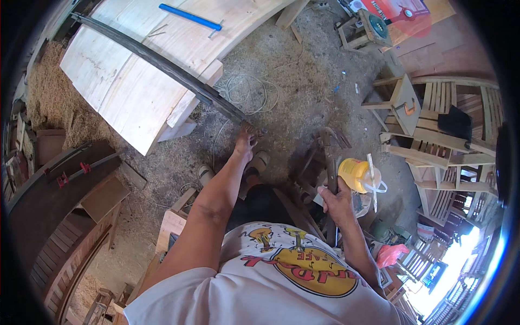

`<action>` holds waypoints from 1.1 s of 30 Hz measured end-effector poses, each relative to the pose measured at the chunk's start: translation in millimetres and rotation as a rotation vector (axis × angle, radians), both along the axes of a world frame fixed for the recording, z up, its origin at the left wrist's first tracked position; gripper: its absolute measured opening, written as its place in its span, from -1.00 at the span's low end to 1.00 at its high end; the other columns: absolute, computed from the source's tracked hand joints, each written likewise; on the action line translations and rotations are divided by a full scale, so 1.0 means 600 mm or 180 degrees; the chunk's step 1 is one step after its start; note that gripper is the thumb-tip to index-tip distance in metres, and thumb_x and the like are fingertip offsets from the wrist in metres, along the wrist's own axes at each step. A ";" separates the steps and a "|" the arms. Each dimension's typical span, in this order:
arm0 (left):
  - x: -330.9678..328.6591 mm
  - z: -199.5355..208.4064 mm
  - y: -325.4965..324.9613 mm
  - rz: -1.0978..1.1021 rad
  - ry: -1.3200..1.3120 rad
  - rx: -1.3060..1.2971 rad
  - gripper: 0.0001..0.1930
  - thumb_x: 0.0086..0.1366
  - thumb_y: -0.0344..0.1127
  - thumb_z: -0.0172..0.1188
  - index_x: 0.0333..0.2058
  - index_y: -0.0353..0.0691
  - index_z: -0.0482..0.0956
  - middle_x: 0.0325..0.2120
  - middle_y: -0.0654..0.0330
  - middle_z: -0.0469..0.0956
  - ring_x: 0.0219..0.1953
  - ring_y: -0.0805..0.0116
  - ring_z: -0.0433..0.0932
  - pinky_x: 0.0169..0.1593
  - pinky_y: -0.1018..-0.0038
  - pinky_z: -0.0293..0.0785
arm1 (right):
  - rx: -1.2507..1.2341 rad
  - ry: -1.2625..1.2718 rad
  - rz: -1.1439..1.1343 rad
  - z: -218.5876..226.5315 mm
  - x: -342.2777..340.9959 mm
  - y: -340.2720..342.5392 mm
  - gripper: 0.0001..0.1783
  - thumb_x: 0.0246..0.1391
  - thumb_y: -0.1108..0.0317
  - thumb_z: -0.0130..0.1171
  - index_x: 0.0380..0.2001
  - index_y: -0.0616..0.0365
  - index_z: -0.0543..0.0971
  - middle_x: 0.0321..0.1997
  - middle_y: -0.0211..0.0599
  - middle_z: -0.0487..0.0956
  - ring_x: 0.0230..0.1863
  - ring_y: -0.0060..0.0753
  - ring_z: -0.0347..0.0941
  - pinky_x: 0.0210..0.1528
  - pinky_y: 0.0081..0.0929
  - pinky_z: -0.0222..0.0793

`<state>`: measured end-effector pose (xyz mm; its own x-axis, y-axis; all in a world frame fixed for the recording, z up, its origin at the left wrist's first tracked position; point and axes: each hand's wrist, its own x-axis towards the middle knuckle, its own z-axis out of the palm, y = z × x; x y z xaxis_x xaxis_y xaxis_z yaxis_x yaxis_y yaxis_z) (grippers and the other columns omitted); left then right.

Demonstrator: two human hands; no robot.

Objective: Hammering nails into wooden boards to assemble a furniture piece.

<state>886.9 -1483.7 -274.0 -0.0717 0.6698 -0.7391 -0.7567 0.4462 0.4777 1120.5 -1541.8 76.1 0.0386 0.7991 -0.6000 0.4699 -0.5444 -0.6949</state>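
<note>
A long dark bar clamp (pixel 146 53) lies across pale wooden boards (pixel 108 70) at the upper left. My left hand (pixel 246 142) is closed around its near end, which juts past the boards' edge. My right hand (pixel 337 203) grips the handle of a hammer (pixel 331 162), held with its head pointing away from me. Just right of that hand is a yellow plastic container (pixel 353 173) with a pale handle, and a thin light strip (pixel 371 181) stands against it. A second clamp, blue (pixel 190 17), rests on the boards farther off.
A coiled pale cord (pixel 252 95) lies on the dusty floor. Wooden chairs and slatted frames (pixel 449 135) crowd the right side, one with an orange clamp (pixel 410 106). A curved dark wooden piece (pixel 59 184) with red clamps stands at left, near wood shavings (pixel 51 89).
</note>
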 end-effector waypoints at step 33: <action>-0.023 0.157 -0.006 0.0822 -0.0675 0.0787 -0.48 0.53 0.13 -0.13 0.01 -0.25 0.51 0.09 -0.01 0.60 -0.04 0.17 0.56 0.14 0.18 0.39 | 0.2002 -0.0315 0.0349 0.087 -0.105 -0.078 -0.68 0.22 0.32 0.35 -0.09 0.29 0.53 -0.33 -0.28 0.61 -0.37 -0.51 0.52 -0.27 -0.46 0.46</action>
<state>873.3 -1487.2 -179.8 -0.1240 0.8089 -0.5747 -0.9220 0.1202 0.3681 1057.4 -1588.5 128.1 -0.0322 0.9994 -0.0136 0.5778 0.0075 -0.8162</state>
